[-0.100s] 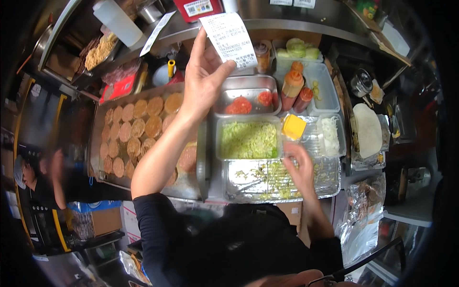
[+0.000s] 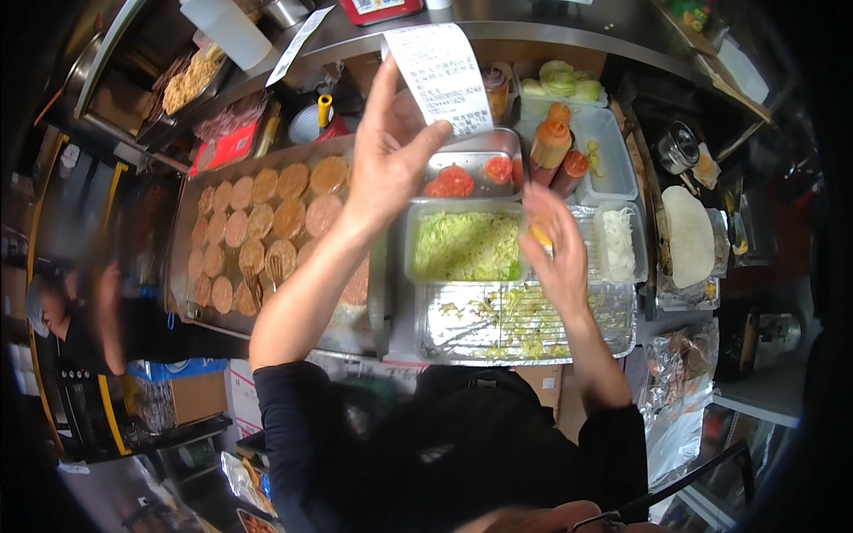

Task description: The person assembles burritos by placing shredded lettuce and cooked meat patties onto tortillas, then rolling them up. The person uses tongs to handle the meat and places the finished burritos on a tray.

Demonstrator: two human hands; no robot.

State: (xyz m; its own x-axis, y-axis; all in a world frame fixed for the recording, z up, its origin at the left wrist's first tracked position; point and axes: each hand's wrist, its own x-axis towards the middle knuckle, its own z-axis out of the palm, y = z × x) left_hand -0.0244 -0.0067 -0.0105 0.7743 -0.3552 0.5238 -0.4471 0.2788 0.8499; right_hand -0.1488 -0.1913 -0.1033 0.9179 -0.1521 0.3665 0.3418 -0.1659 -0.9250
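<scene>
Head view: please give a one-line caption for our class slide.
Left hand holds up a receipt; blurred right hand partly hides yellow cheese beside shredded lettuce.

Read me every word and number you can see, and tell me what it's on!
Receipt in the left hand: rows of dark print, too small to quote surely.
White slip at the shelf edge: print too small.
Red box: white label, too blurred.
Black shirt: small pale mark, blurred.

The left hand [image 2: 389, 151] holds a curved white receipt [image 2: 441, 78].
</scene>
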